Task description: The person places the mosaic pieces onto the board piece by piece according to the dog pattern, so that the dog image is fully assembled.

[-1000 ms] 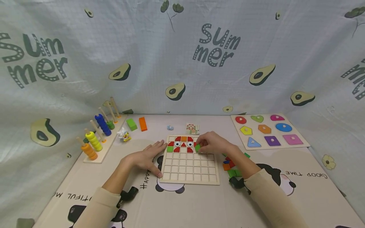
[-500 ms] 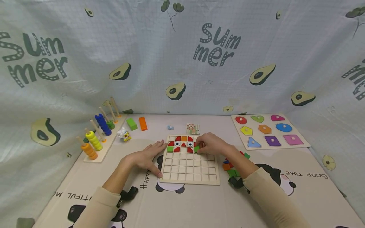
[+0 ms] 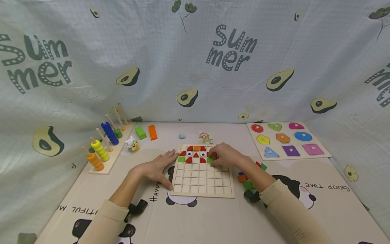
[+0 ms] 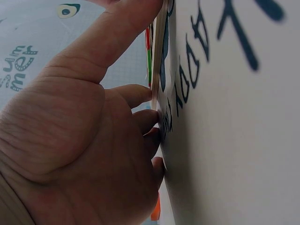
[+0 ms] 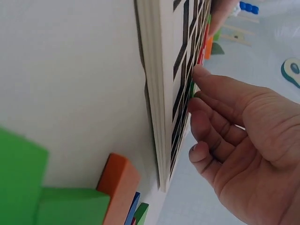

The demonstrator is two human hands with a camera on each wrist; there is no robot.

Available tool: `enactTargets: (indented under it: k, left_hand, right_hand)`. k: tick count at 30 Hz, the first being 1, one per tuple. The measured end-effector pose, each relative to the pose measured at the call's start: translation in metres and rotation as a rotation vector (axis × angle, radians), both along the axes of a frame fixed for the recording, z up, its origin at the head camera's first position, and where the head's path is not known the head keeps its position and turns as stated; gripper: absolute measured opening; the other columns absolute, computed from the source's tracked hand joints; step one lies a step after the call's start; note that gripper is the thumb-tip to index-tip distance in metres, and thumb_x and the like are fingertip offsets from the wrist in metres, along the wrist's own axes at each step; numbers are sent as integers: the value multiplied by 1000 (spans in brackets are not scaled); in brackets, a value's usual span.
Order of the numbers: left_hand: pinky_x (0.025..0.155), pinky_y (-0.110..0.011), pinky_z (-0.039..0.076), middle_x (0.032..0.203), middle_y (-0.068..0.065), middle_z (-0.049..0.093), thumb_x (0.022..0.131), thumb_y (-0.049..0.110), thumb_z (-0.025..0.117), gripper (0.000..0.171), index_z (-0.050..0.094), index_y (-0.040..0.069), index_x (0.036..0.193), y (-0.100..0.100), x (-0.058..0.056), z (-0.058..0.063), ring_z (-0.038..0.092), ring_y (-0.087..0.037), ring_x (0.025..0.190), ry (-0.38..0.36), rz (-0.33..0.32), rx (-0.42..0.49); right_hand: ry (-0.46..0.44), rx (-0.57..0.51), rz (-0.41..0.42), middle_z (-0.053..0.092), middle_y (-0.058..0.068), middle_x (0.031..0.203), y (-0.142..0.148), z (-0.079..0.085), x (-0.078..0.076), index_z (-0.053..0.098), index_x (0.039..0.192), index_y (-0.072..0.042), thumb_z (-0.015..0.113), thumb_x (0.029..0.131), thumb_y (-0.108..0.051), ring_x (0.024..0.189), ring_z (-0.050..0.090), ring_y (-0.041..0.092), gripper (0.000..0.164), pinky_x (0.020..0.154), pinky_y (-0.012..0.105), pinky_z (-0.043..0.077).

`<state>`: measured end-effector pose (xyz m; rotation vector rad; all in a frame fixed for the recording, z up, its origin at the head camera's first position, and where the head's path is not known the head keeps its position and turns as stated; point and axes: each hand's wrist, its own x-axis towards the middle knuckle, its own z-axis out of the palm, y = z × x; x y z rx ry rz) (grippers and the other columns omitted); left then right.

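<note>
A square wooden grid board (image 3: 202, 181) lies flat, its upper cells filled with red, orange, green and eye-patterned tiles (image 3: 189, 154). My left hand (image 3: 155, 168) has its fingers spread against the board's left edge, thumb near the lower corner; the left wrist view shows the fingertips (image 4: 145, 119) at that edge. Over the board's upper right part, my right hand (image 3: 226, 155) pinches a green tile (image 3: 210, 159) that sits in a cell. From the right wrist, thumb and forefinger meet at the tile (image 5: 191, 87), which they mostly hide; the other fingers curl.
Loose coloured blocks (image 3: 248, 185) lie right of the board, partly under my right forearm. A pattern card (image 3: 206, 137) is behind it. A shape puzzle (image 3: 289, 141) stands back right; a peg stacker (image 3: 106, 154), figurine (image 3: 132, 144), green block (image 3: 141, 133) and orange block (image 3: 153, 132) are left.
The green tile has gone from tilted in the right fingers to flat in its cell, and those fingers have shifted slightly with it. My left hand stays in place.
</note>
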<state>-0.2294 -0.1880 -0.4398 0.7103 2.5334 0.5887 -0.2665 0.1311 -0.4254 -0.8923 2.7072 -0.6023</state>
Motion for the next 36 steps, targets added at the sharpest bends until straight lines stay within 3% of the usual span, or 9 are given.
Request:
enactTargets:
  k: [6, 12, 16, 20, 28, 36]
  left_hand:
    - [119, -49, 3, 162, -1, 1, 57, 59, 85, 127, 14, 21, 156, -1, -1, -1, -2, -22, 148, -3, 5, -1]
    - [119, -50, 4, 162, 0, 1, 55, 61, 84, 128, 14, 23, 156, -1, -2, -3, -2, -24, 148, -6, 16, -6]
    - [118, -50, 4, 162, 0, 1, 56, 61, 84, 128, 14, 22, 156, 0, -2, -3, -2, -23, 148, -6, 11, -9]
    - [119, -49, 4, 162, 0, 1, 56, 62, 84, 128, 13, 22, 156, 0, -1, -3, -3, -22, 148, 1, 6, -12]
    - [119, -50, 3, 162, 0, 1, 56, 61, 84, 128, 13, 22, 156, 1, -3, -4, -3, -21, 148, -2, 13, -8]
    - [119, -50, 3, 162, 0, 1, 55, 62, 84, 129, 13, 22, 156, 0, -2, -4, -3, -22, 148, -7, 11, -11]
  right_hand:
    - [46, -85, -17, 63, -7, 84, 21, 18, 4, 70, 108, -12, 75, 84, -20, 74, 55, 14, 26, 64, 28, 50]
    - [10, -169, -84, 66, 1, 101, 81, 35, 13, 66, 116, -19, 73, 86, -23, 87, 58, 16, 31, 71, 30, 53]
    - [-68, -106, -187, 66, 6, 106, 121, 34, 18, 66, 118, -15, 74, 85, -20, 91, 57, 18, 34, 73, 30, 52]
    - [-129, -8, -266, 65, 3, 92, 147, 29, 20, 70, 109, -12, 74, 83, -13, 84, 56, 20, 26, 69, 30, 49]
    - [-190, 27, -246, 65, -1, 79, 156, 17, 18, 72, 92, -11, 77, 80, -9, 74, 57, 18, 13, 68, 30, 50]
    - [-208, -7, -215, 61, 2, 77, 154, 12, 16, 64, 87, -8, 78, 78, -7, 73, 55, 20, 16, 66, 33, 51]
